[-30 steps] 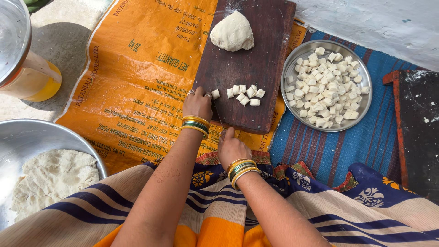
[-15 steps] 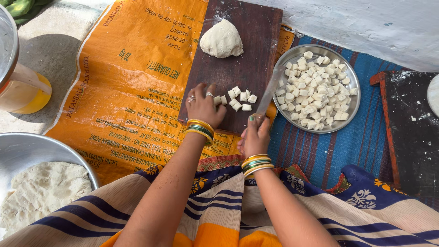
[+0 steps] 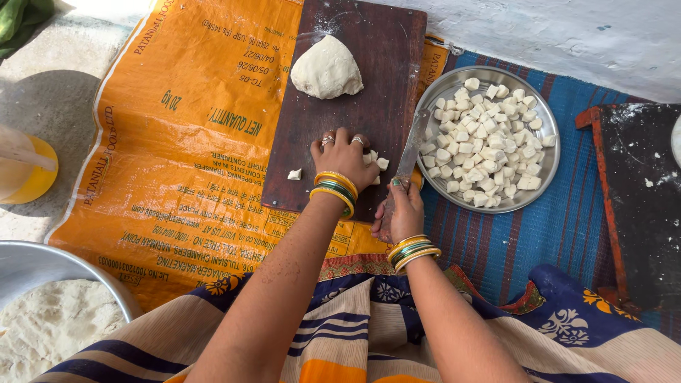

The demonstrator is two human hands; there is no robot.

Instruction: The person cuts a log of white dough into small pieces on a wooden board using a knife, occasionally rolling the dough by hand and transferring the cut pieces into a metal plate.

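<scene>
A dark wooden cutting board lies on an orange sack. A lump of white dough sits at its far end. My left hand is cupped over small cut dough pieces on the board, hiding most of them. One loose piece lies apart to the left. My right hand grips a knife at the board's right edge, its blade pointing toward a round steel plate heaped with several white dough cubes.
The orange printed sack covers the floor at left. A blue striped mat lies under the plate. A dark wooden stool stands at right. A steel bowl of flour sits at lower left, a yellow container at far left.
My left hand slid right and closed over the cut pieces, leaving one piece behind at left. My right hand lifted the knife to the board's right edge, toward the plate.
</scene>
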